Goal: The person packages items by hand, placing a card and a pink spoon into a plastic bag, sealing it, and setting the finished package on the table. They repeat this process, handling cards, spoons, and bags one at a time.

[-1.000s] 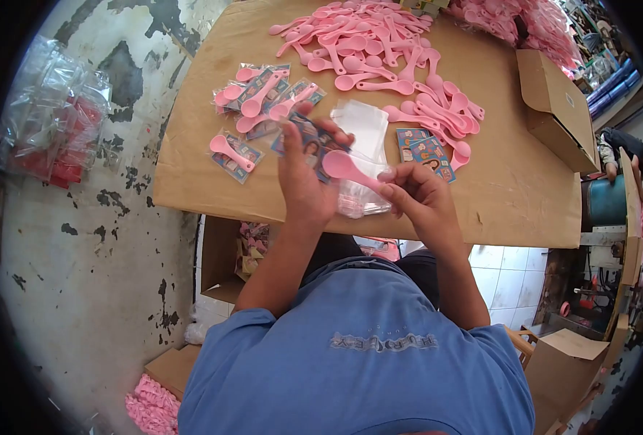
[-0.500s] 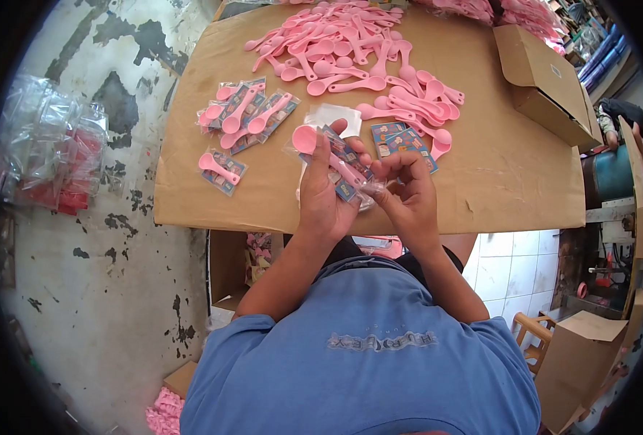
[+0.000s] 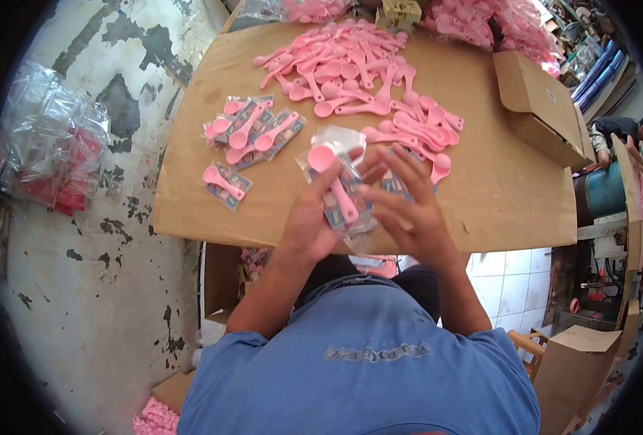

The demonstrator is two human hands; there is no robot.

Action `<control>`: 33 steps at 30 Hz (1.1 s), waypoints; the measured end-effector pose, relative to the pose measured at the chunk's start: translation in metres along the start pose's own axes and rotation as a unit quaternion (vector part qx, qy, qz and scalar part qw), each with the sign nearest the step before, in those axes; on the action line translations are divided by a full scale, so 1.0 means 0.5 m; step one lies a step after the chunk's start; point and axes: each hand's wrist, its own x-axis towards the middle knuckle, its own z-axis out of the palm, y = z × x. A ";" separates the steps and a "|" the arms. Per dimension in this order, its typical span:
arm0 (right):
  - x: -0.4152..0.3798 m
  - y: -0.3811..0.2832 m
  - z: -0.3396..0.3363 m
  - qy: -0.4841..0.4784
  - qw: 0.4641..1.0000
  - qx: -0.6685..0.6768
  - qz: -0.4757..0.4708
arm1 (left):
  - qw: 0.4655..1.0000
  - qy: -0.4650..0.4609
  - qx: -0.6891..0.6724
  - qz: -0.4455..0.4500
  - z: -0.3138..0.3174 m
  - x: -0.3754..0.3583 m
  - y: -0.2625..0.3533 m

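Note:
My left hand (image 3: 310, 221) holds a clear plastic bag with a pink spoon (image 3: 341, 197) and a printed blue card inside, thumb over the spoon's neck. My right hand (image 3: 415, 210) is just right of the bag, its fingers spread and slightly blurred. Behind the hands lie clear empty bags (image 3: 338, 136) and printed cards (image 3: 397, 183), partly hidden by my right fingers. To the left are several bagged spoons with cards (image 3: 252, 130) and a single one (image 3: 224, 185). A large pile of loose pink spoons (image 3: 347, 61) covers the far middle.
The brown-covered table (image 3: 510, 196) carries an open cardboard box (image 3: 542, 109) at right. Bags of pink pieces (image 3: 466, 22) and a small yellowish box (image 3: 399, 14) stand at the far edge. Another person (image 3: 619, 134) is at far right. Plastic packs (image 3: 53, 145) are beyond the left side.
My right hand has let go of the bag's lower end and spread its fingers. The bag now shows more fully, lying flatter in my left hand. The view has tilted up slightly.

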 end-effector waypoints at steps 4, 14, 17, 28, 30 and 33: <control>0.015 0.007 0.025 -0.027 0.998 0.040 -0.036 | 0.999 0.006 -0.025 -0.040 -0.016 -0.018 0.001; 0.043 0.002 0.039 -0.042 0.995 -0.055 -0.066 | 0.995 -0.040 -0.034 -0.086 -0.053 -0.015 0.009; 0.053 0.008 0.024 -0.008 0.996 0.008 -0.086 | 0.995 -0.039 -0.007 -0.094 -0.048 -0.006 -0.003; -0.011 0.007 -0.005 0.048 0.936 0.257 0.236 | 0.933 -0.059 0.353 0.039 0.007 -0.009 -0.020; -0.028 0.017 0.014 0.047 0.925 0.284 0.247 | 0.928 -0.028 0.369 0.033 0.016 -0.013 -0.028; -0.040 0.017 0.020 0.032 0.914 0.301 0.272 | 0.926 0.004 0.375 0.043 -0.002 -0.013 -0.037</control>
